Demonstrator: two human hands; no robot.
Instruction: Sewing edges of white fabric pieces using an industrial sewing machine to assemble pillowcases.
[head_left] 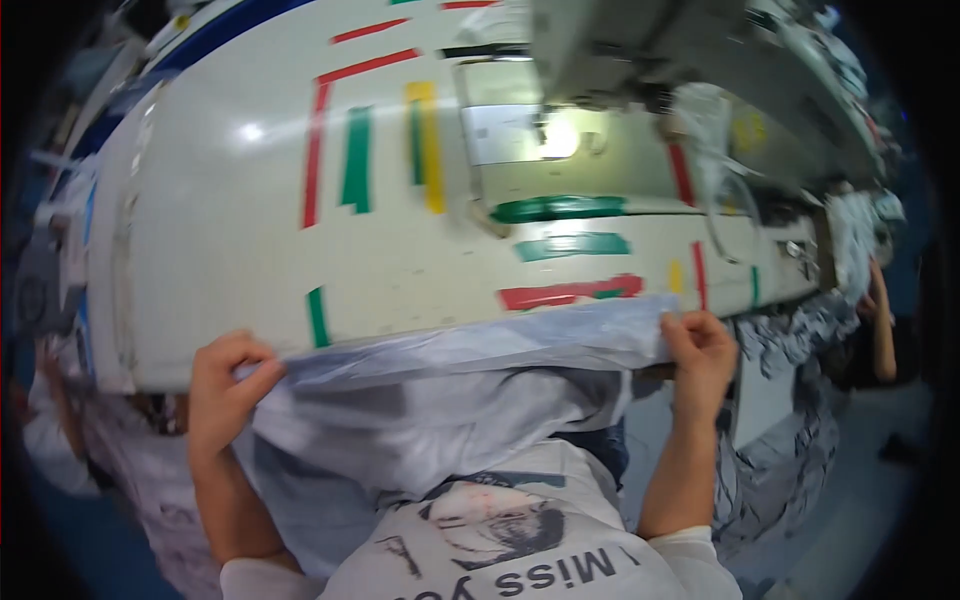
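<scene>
A pale grey-white piece of fabric stretches along the near edge of the sewing table and hangs down into my lap. My left hand pinches its left corner at the table edge. On the right, my right hand grips the other corner, fingers curled over the cloth. The fabric's top edge is pulled fairly straight between the two hands. Its lower part bunches over my white printed shirt.
A sewing machine with a lit lamp stands at the table's far right. Red, green and yellow tape strips mark the tabletop. Patterned cloth hangs at the right, where another person's arm reaches. More fabric lies at the left.
</scene>
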